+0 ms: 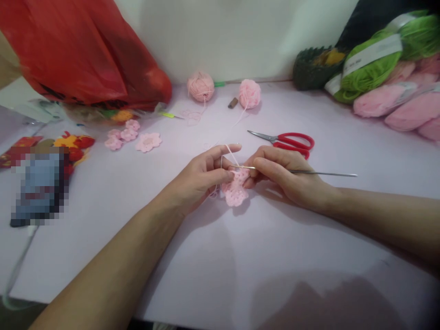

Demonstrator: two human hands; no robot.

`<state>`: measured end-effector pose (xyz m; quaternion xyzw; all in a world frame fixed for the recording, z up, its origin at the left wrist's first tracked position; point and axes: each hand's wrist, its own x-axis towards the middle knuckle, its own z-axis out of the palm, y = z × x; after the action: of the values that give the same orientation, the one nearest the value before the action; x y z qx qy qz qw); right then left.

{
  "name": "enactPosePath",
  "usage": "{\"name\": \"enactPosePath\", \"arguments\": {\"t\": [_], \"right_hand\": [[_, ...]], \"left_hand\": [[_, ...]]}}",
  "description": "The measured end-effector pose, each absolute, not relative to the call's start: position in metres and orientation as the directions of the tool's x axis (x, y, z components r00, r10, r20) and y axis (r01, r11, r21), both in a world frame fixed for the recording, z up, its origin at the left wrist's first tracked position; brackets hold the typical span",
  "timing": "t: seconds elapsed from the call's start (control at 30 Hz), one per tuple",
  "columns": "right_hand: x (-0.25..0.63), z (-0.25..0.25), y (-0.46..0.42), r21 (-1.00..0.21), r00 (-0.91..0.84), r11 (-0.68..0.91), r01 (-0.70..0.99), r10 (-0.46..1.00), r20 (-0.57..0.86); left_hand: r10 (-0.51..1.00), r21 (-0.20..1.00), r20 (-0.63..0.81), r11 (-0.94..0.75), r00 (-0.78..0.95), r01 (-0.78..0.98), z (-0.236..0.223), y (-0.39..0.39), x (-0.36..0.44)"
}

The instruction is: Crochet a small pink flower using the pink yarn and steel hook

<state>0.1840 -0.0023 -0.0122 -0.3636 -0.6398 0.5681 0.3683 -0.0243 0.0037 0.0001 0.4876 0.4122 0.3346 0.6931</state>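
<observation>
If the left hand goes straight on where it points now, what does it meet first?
The left hand would probably meet the blades of the red-handled scissors first, though depth is unclear.

A red plastic bag point(79, 55) is slumped at the upper left of the frame. Skeins of green yarn point(371, 64) and pink yarn point(409, 107) are piled at the upper right. Red-handled scissors point(292, 141) are laid right of centre, and crocheted pink flowers point(129, 135) are placed left of centre.

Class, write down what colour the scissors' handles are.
The scissors' handles are red; the head view shows them best.
</observation>
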Motion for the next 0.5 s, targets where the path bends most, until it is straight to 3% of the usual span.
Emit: {"name": "enactPosePath", "arguments": {"t": [0.5], "right_hand": [[0.1840, -0.0115, -0.0021, -0.997, -0.464, 0.074, 0.007, 0.884, 0.063]], "left_hand": [[0.881, 0.947, -0.260, 0.313, 0.395, -0.073, 0.0034, 0.0028, -0.0234]]}}
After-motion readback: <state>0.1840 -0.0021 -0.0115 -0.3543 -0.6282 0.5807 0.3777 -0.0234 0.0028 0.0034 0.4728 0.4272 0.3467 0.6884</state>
